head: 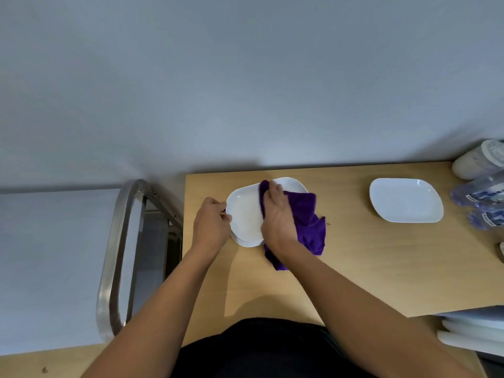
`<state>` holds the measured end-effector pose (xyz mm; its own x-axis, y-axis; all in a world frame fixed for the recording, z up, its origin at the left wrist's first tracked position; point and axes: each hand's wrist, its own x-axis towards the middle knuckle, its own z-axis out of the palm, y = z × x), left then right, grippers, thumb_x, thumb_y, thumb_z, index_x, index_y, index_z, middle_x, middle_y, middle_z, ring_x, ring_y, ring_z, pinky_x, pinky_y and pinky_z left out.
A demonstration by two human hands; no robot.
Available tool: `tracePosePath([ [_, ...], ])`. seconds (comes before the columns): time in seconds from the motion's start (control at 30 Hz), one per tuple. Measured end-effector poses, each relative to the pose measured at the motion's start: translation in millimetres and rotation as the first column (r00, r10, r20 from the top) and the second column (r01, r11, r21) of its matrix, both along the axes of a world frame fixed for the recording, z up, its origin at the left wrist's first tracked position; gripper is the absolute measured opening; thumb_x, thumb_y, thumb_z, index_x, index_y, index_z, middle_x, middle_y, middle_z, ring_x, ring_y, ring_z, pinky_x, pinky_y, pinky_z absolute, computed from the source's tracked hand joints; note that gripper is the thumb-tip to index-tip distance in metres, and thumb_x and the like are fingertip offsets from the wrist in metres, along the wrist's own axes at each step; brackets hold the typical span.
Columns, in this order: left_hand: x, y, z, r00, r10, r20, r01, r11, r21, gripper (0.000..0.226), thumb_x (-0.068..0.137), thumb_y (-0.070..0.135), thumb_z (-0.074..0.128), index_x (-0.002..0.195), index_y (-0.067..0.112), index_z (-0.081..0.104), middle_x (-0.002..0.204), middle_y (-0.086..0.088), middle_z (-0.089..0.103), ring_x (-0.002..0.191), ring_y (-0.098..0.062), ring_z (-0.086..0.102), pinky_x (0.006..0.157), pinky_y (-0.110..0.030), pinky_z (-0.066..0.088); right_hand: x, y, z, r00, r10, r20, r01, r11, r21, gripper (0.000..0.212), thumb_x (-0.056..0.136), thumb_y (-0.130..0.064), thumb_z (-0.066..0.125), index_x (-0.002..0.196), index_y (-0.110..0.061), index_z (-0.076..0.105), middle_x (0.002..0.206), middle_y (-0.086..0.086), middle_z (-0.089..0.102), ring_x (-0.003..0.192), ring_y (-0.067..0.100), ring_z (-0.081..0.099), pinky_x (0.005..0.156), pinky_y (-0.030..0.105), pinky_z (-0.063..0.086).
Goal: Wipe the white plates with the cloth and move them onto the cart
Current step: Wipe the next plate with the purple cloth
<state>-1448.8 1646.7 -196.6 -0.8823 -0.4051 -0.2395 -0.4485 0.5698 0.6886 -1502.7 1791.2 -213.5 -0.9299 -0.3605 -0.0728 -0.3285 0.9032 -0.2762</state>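
Your left hand (211, 222) pinches the left rim of the top plate (244, 211) of a small stack on the counter (354, 255). Your right hand (276, 216) grips the cloth (308, 216), pressing it onto that plate. Wiping is under way. A second plate (406, 200) lies well apart to the right. No plate shows on the cart (117, 241). The blue labels on the bottles (480, 197) are too blurred to read.

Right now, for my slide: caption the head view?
Left hand steadies the white plate stack; right hand wipes it with purple cloth.
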Motion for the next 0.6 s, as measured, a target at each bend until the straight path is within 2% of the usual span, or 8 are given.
tracePosePath([
  [0.07, 0.2, -0.7, -1.7, 1.000, 0.004, -0.005, -0.004, 1.000, 0.019, 0.030, 0.092, 0.006, 0.061, 0.122, 0.007, 0.066, 0.099, 0.003, 0.050, 0.084, -0.016, 0.056, 0.064, -0.016, 0.035, 13.6, -9.6, -5.8, 0.968, 0.247, -0.054, -0.243, 0.968, 0.063, 0.063, 0.082, 0.004, 0.054, 0.142, 0.001, 0.039, 0.153, 0.013, 0.033, 0.148, 0.030, 0.018, 0.120, 0.039, 0.017],
  [0.1, 0.5, -1.2, -2.4, 1.000, 0.009, -0.006, -0.009, 1.000, 0.027, 0.029, 0.093, 0.007, 0.060, 0.121, 0.007, 0.066, 0.100, 0.004, 0.050, 0.084, -0.015, 0.057, 0.062, -0.013, 0.034, 19.5, -10.8, -8.2, 0.951, 0.303, -0.066, -0.298, 0.951, 0.076, 0.063, 0.077, 0.002, 0.061, 0.137, -0.001, 0.046, 0.148, 0.011, 0.039, 0.143, 0.032, 0.027, 0.118, 0.039, 0.024],
  [0.17, 1.3, -1.0, -2.9, 1.000, 0.022, -0.013, -0.021, 0.999, 0.049, 0.029, 0.093, 0.007, 0.060, 0.122, 0.008, 0.066, 0.102, 0.005, 0.050, 0.087, -0.015, 0.059, 0.063, -0.012, 0.035, 22.5, -6.7, -7.4, 0.963, 0.261, -0.072, -0.259, 0.965, 0.030, 0.067, 0.066, 0.001, 0.071, 0.130, -0.009, 0.056, 0.138, 0.007, 0.048, 0.121, 0.034, 0.045, 0.106, 0.038, 0.041],
  [0.27, 2.8, 0.9, -1.6, 0.999, 0.046, -0.014, -0.045, 0.996, 0.072, 0.032, 0.094, 0.007, 0.059, 0.126, 0.010, 0.064, 0.107, 0.004, 0.049, 0.094, -0.017, 0.060, 0.076, -0.019, 0.039, 11.7, 4.0, -1.0, 0.986, 0.131, -0.104, -0.132, 0.991, -0.004, 0.066, 0.061, 0.004, 0.071, 0.125, -0.011, 0.061, 0.123, 0.010, 0.056, 0.096, 0.034, 0.051, 0.086, 0.041, 0.052],
  [0.33, 4.7, 1.7, -1.3, 0.998, 0.055, -0.011, -0.054, 0.995, 0.084, 0.036, 0.095, 0.006, 0.058, 0.130, 0.011, 0.061, 0.113, 0.003, 0.049, 0.100, -0.019, 0.059, 0.082, -0.022, 0.039, -2.3, 16.5, 3.8, 0.995, -0.028, -0.092, 0.022, 0.998, -0.064, 0.057, 0.073, 0.008, 0.058, 0.128, -0.009, 0.059, 0.125, 0.013, 0.055, 0.099, 0.038, 0.050, 0.084, 0.045, 0.051],
  [0.4, 6.7, 1.8, -2.3, 0.998, 0.060, -0.022, -0.058, 0.993, 0.107, 0.037, 0.095, 0.006, 0.057, 0.131, 0.012, 0.060, 0.114, 0.005, 0.048, 0.103, -0.020, 0.060, 0.083, -0.022, 0.039, -12.2, 32.1, 8.1, 0.985, -0.162, -0.057, 0.156, 0.984, -0.090, 0.057, 0.082, 0.009, 0.046, 0.137, -0.008, 0.051, 0.137, 0.011, 0.047, 0.113, 0.036, 0.044, 0.090, 0.042, 0.049],
  [0.47, 8.1, 2.6, -2.9, 0.997, 0.062, -0.036, -0.058, 0.993, 0.107, 0.036, 0.095, 0.005, 0.056, 0.131, 0.013, 0.060, 0.113, 0.006, 0.046, 0.102, -0.020, 0.060, 0.083, -0.022, 0.039, -11.0, 45.9, 8.8, 0.970, -0.233, -0.076, 0.227, 0.971, -0.073, 0.060, 0.085, 0.008, 0.043, 0.143, -0.006, 0.041, 0.145, 0.008, 0.038, 0.123, 0.031, 0.040, 0.095, 0.038, 0.046],
  [0.6, 5.6, 1.7, -3.8, 0.998, 0.052, -0.037, -0.048, 0.995, 0.089, 0.036, 0.095, 0.005, 0.056, 0.131, 0.009, 0.060, 0.109, 0.006, 0.047, 0.096, -0.017, 0.057, 0.080, -0.023, 0.039, 0.8, 43.1, 5.0, 0.956, -0.288, -0.057, 0.284, 0.956, -0.070, 0.061, 0.089, 0.004, 0.045, 0.148, -0.003, 0.033, 0.154, 0.009, 0.030, 0.135, 0.032, 0.032, 0.108, 0.041, 0.037],
])
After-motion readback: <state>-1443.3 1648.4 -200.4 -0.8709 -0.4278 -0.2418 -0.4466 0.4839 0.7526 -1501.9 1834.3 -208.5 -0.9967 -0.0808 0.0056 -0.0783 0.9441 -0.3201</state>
